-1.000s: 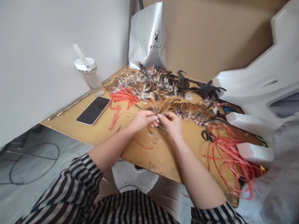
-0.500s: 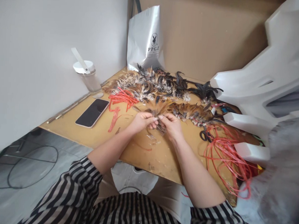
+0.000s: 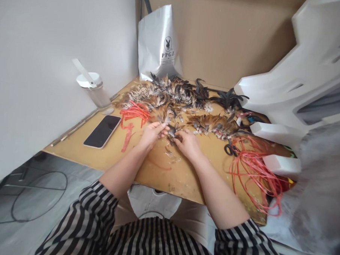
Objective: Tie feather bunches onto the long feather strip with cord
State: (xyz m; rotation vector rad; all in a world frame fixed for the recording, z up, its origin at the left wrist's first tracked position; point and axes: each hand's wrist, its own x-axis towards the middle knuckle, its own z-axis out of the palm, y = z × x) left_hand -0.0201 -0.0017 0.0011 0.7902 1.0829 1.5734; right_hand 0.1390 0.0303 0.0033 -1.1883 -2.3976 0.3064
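Brown feathers (image 3: 162, 114) fan out from the pinched fingertips of my left hand (image 3: 155, 133), near the middle of the table. Just to the right, my right hand (image 3: 187, 143) has its thumb and fingers drawn together at small dark feathers (image 3: 172, 134) on the table; whether it grips any is too small to tell. Behind the hands lie long rows of brown, black and white feathers (image 3: 185, 92). Another brown feather bunch (image 3: 215, 125) lies to the right of them.
Left of the hands are red strips (image 3: 135, 113), a phone (image 3: 102, 131) and a lidded cup (image 3: 96, 92). Black-handled scissors (image 3: 231, 149) and tangled red string (image 3: 255, 169) lie right. A silver bag (image 3: 158, 44) stands at the back; a white plastic structure (image 3: 281, 91) is at right.
My hands have moved apart, the left one carrying brown feathers leftward. A gap now shows between these and the right-hand feather bunch. The view has shifted slightly.
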